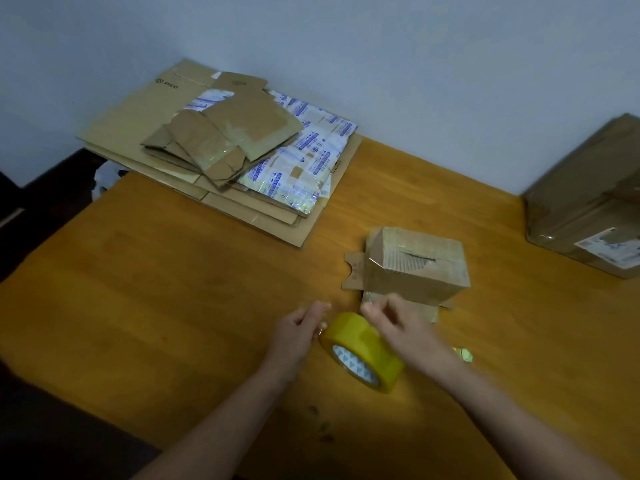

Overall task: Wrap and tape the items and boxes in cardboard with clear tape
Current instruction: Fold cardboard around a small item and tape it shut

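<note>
Two hands show in the head view, low and in the middle, above a brown wood table (156,306). The left hand (298,329) sits just left of a yellow roll of tape (363,351). Its fingers are bent in and close together, right by the edge of the roll. The picture is blurry there, so I cannot tell if it pinches anything. The right hand (398,323) reaches over the far right side of the roll. Its fingers are bent too, and I cannot tell if they hold the roll, a bit of tape, or nothing. The roll stands on its edge on the table, between the two hands, with its hole facing near and left.

Just past the right hand is a small cardboard box (415,268). It is wrapped in shiny tape and has a dark slit on top. A flap sticks out flat on its left side. A tiny shiny scrap (463,355) lies on the table just right of the right wrist.

Far and left, a pile of flat cardboard (214,147) rests on the far part of the table, with some printed sheets on it. Far right, by the wall (346,46), stands a big brown box (585,199) with a white label.
</note>
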